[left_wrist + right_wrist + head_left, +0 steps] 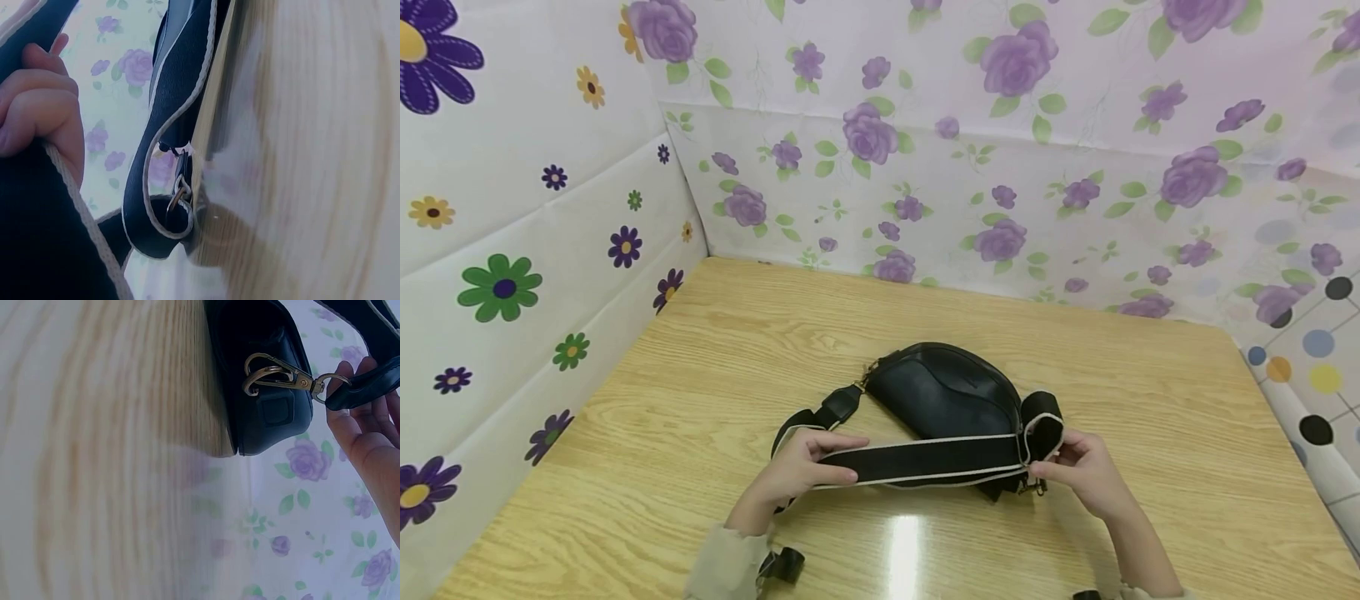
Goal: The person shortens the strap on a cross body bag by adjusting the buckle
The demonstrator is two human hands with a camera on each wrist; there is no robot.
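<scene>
A black half-moon bag (pixel 951 392) lies on the wooden table, its wide black strap (pixel 932 458) with pale edging stretched across its near side. My left hand (pixel 805 471) grips the strap near its left part, thumb on the near edge and fingers over the far one. At the bag's right end my right hand (pixel 1086 471) pinches the strap beside a loop of it. In the right wrist view a gold snap hook (pixel 300 382) joins the strap's leather end to a ring on the bag. The strap's left end curls to a leather tab (pixel 841 404) clipped to the bag.
The wooden table (pixel 752 333) meets a flower-print cloth (pixel 820 192) at the back and another at the left. Black bands (pixel 788 565) sit at the sleeves. A bright light reflection (pixel 904 550) shows on the table in front of the bag.
</scene>
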